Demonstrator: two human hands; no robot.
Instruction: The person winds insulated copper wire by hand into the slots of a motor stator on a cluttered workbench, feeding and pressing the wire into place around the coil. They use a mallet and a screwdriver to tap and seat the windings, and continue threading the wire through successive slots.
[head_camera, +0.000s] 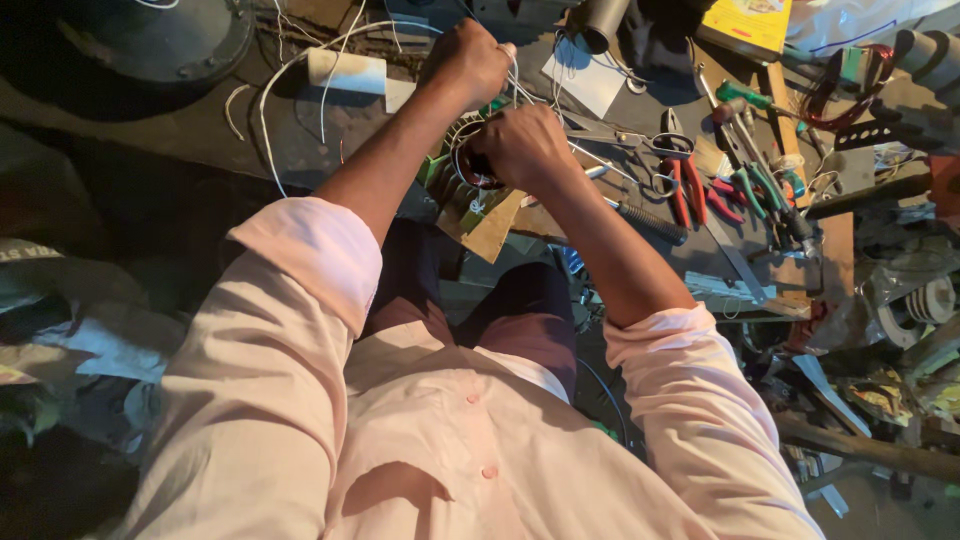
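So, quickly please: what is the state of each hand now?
Left hand: closed in a fist around white wires.
Right hand: closed, gripping a round wound coil.

A dark, cluttered bench (250, 130) carries the lot — red pliers (686, 190), scissors (655, 150), green-handled tools (760, 185), white wires (300, 70), a paper sheet (590, 75); a yellow box (748, 22) at the far edge.

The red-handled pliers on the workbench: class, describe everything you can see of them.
The red-handled pliers lie flat on the cluttered workbench, right of the person's right hand, untouched by either hand. Two red, seemingly plastic-coated grips point toward the person; the dark metal head points away. Scissors lie beside them, green-handled tools to their right.
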